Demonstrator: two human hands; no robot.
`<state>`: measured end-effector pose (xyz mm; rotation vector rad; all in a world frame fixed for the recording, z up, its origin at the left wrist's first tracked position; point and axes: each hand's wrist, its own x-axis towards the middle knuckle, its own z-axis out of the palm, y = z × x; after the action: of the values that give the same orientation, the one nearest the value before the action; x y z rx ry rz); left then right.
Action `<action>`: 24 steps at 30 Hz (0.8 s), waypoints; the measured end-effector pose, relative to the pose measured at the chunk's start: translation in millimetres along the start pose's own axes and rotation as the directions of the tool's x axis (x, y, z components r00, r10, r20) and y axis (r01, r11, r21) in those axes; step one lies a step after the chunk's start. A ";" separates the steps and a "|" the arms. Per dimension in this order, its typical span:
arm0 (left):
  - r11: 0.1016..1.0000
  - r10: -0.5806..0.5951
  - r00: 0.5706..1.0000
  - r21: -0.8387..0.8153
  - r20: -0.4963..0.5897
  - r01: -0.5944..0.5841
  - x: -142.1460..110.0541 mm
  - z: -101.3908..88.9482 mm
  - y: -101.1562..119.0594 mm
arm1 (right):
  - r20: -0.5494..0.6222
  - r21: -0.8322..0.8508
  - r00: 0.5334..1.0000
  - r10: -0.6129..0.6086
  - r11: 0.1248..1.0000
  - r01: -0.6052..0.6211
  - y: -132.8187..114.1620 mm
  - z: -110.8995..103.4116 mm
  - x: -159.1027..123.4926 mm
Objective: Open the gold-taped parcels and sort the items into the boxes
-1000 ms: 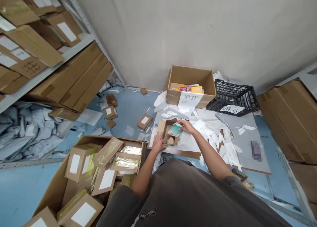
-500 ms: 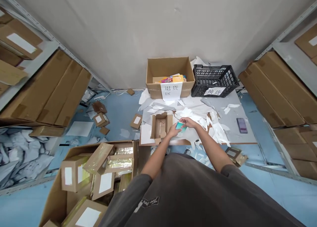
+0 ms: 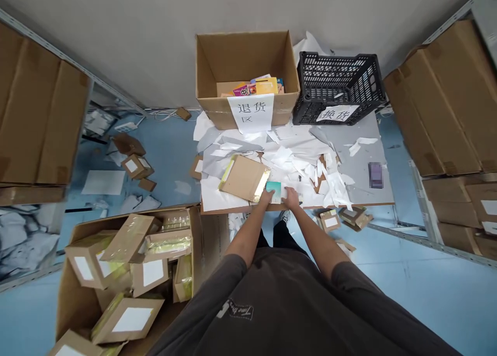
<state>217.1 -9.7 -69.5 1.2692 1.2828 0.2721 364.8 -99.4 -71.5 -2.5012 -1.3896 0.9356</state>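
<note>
At the front edge of the table I hold a small teal and white box point(image 3: 274, 186). My left hand point(image 3: 267, 196) grips its teal end, the thumb lying on top. My right hand point(image 3: 291, 197) is closed at the white end, with its lower fingers hidden. Just left of the hands lies a brown cardboard box point(image 3: 244, 178), its broad side up and shiny tape along two edges. Torn white paper point(image 3: 306, 164) is spread behind and to the right of my hands.
At the back stand a large carton point(image 3: 217, 104) with colourful packs and a black plastic crate point(image 3: 334, 94), both with paper signs. A big carton point(image 3: 196, 257) of taped parcels is at lower left. A purple blurred item point(image 3: 375, 175) lies on the right of the table.
My view has tilted down and closer. The teal and white box is lower, nearer the table edge. Where an open cardboard box stood, a box now lies with its broad side up.
</note>
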 end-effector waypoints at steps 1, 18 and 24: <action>0.998 -0.018 0.999 0.059 -0.040 0.020 -2.2 -3.1 -4.1 | -0.003 -0.020 1.000 0.006 1.000 -0.006 0.8 3.6 -1.3; 0.972 -0.115 0.988 0.193 -0.103 0.134 -29.3 -31.7 -26.4 | -0.306 0.401 0.937 0.168 0.916 -0.034 44.2 -62.1 8.8; 0.961 -0.165 0.968 0.190 -0.189 0.201 -36.4 -21.8 -19.0 | -0.250 0.434 0.890 0.382 0.866 -0.250 46.4 -67.1 -16.3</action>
<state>177.6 -32.4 -59.9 1.3126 1.5999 0.1178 430.7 -127.0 -28.8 -2.4574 -0.6203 0.7072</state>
